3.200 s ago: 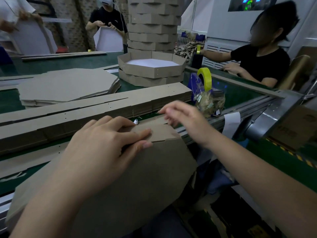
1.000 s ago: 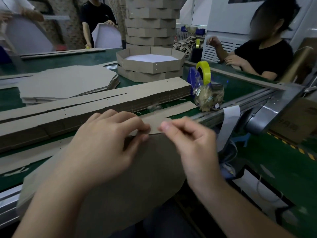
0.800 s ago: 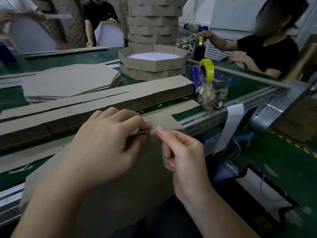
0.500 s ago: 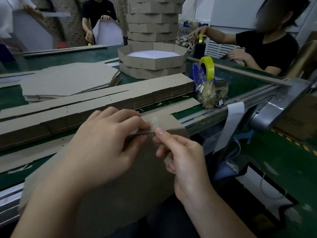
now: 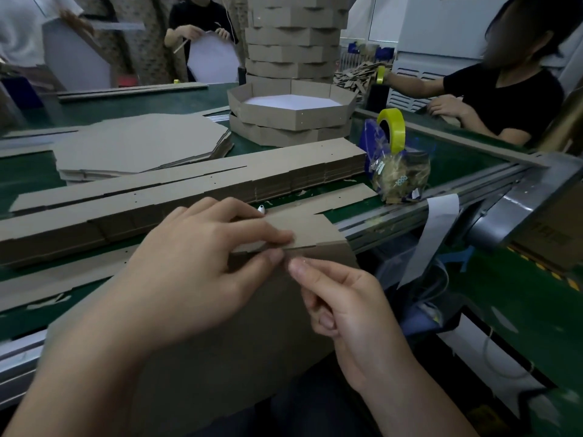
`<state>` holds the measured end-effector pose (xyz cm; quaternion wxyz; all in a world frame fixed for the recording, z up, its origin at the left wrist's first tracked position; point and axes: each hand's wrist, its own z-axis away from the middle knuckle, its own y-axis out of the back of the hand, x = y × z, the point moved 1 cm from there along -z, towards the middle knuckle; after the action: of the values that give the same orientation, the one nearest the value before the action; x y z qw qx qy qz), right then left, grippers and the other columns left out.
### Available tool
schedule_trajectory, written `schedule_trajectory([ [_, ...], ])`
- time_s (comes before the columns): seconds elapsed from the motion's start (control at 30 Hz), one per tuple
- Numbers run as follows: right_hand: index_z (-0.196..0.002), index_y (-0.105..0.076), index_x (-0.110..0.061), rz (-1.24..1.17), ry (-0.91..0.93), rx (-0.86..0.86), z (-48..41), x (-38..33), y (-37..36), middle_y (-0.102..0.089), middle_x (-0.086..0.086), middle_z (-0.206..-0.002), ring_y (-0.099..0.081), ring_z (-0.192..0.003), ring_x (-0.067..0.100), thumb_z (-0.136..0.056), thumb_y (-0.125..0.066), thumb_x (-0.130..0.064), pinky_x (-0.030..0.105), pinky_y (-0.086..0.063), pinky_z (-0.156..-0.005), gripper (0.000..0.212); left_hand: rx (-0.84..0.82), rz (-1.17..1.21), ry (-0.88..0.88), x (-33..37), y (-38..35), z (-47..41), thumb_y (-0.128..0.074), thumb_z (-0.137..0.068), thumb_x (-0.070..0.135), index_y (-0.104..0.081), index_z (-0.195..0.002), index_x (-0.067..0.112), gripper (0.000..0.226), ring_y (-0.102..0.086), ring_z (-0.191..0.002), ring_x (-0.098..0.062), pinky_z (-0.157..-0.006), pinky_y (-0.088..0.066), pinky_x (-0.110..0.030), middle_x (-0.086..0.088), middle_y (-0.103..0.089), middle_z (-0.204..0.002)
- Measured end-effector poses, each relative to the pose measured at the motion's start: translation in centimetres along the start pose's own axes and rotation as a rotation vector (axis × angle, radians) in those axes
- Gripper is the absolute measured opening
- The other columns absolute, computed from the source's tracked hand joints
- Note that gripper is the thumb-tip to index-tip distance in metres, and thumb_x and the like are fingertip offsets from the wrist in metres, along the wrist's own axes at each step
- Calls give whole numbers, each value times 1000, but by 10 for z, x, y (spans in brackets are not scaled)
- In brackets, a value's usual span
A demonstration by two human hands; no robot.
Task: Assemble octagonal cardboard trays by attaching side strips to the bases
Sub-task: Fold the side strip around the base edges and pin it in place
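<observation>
- Green worktop (image 5: 457, 165), mid-frame, carries stacked strips (image 5: 220, 184).
- Left hand (image 5: 189, 269) pinches side strip (image 5: 309, 230) onto base (image 5: 220, 357), lower centre; right hand (image 5: 344, 307) pinches base edge.
- Risk: a loosened pinch lets side strip slip, misaligning the joint.

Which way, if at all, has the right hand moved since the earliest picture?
Yes. The right hand has drawn back towards the person, away from the stack of side strips, to the base edge by the left hand.
</observation>
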<state>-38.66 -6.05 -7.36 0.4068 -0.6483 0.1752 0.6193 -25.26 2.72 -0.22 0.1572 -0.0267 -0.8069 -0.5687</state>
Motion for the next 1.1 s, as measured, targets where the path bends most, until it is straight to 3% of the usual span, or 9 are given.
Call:
schedule_trajectory([
  [0.07, -74, -79, -21, -13, -20, -31, 0, 2, -1, -44, -6, -47, -29, -35, 2, -50, -76, -42, 14, -20, -36, 32, 74, 4, 67, 5, -1, -3, -31, -83, 70, -66, -90, 50, 41, -52, -98, -6, -78, -38, -33, 22, -58, -105],
  [0.2, -72, -77, -17, -35, -74, -88, -1, 5, -4, -39, -3, -42, -25, -33, 5, -43, -76, -42, 16, -18, -35, 39, 249, -89, 146, 22, -6, -6, -41, -75, 67, -50, -65, 42, 28, -45, -69, -12, -62, -24, -30, 14, -59, -80],
  [0.37, -71, -75, -15, 81, -137, -144, -6, -1, 5, -41, 1, -43, -28, -37, 10, -49, -74, -46, 20, -20, -38, 38, 297, -105, 21, 15, -13, -7, -59, -77, 56, -64, -63, 31, 29, -59, -66, -22, -61, -30, -30, 8, -67, -77],
  [0.6, -75, -79, -20, 178, -224, -218, -18, -15, 12, -44, 2, -49, -30, -39, 9, -53, -69, -47, 20, -21, -37, 37, 328, -165, -14, 10, -19, -9, -66, -80, 52, -66, -65, 28, 28, -63, -70, -26, -60, -33, -30, 9, -68, -76],
  [0.73, -70, -78, -10, 306, -285, -112, -16, -7, 14, -50, 5, -48, -30, -36, 9, -81, -63, -40, 18, -19, -37, 36, 305, -155, 24, 7, -16, -7, -57, -78, 51, -65, -66, 29, 26, -63, -71, -25, -60, -39, -31, 11, -68, -74],
  [0.87, -62, -72, -19, 176, 293, 242, -20, -14, 32, -42, -3, -46, -36, -40, 7, -82, -68, -31, 18, -30, -40, 25, 273, -173, -3, 7, -15, -6, -58, -80, 52, -67, -71, 31, 25, -62, -74, -25, -63, -36, -31, 11, -69, -78],
  [0.93, -82, -75, -32, 326, 526, 325, -28, -22, 38, -55, -6, -66, -48, -57, 1, -93, -61, -21, 11, -40, -54, 21, 247, -209, -15, 8, -16, -6, -58, -77, 50, -71, -76, 30, 24, -63, -78, -27, -65, -38, -33, 8, -70, -84],
  [1.0, -110, -70, -31, 549, 545, 292, -37, -19, 35, -53, 1, -90, -50, -71, -1, -96, -58, -20, 8, -41, -66, 22, 212, -245, -7, 7, -15, -4, -58, -75, 51, -72, -83, 31, 26, -64, -82, -27, -66, -42, -36, 5, -70, -90],
  [1.1, -123, -64, -21, 668, 532, 212, -42, -9, 29, -45, -2, -91, -48, -72, -5, -93, -51, -33, 7, -40, -66, 35, 151, -328, 21, 2, -13, -1, -58, -73, 54, -72, -96, 35, 34, -63, -87, -27, -69, -44, -38, 3, -67, -97],
])
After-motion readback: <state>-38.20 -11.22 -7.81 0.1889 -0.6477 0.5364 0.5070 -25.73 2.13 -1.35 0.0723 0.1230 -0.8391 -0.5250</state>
